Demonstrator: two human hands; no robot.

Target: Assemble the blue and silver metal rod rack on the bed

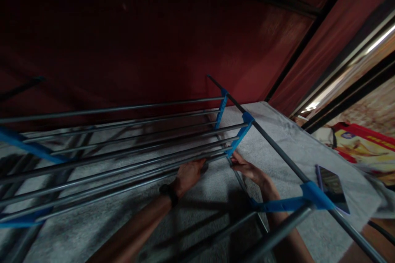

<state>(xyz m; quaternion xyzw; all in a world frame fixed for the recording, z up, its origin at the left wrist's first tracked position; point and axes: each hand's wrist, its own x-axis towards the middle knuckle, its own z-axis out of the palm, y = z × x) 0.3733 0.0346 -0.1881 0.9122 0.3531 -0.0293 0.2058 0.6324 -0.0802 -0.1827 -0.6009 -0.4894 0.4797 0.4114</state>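
Observation:
A rack of grey metal tubes [123,167] joined by blue plastic brackets [241,136] lies on its side across a grey cloth. My left hand [189,175], with a dark band at the wrist, is closed around one of the lowest long tubes near its right end. At the foot of the middle blue bracket, my right hand [247,169] has its fingers closed about the joint where bracket and side pole meet. Its fingertips are partly hidden behind that joint. Nearer to me, another blue bracket [314,197] crosses in front of my right forearm.
The grey cloth [212,205] lies under the rack. A phone [333,187] rests on it at the right. Beyond stands a red and yellow bag [364,146]. A dark red wall [154,49] rises close behind the rack, with a dark frame post [296,57].

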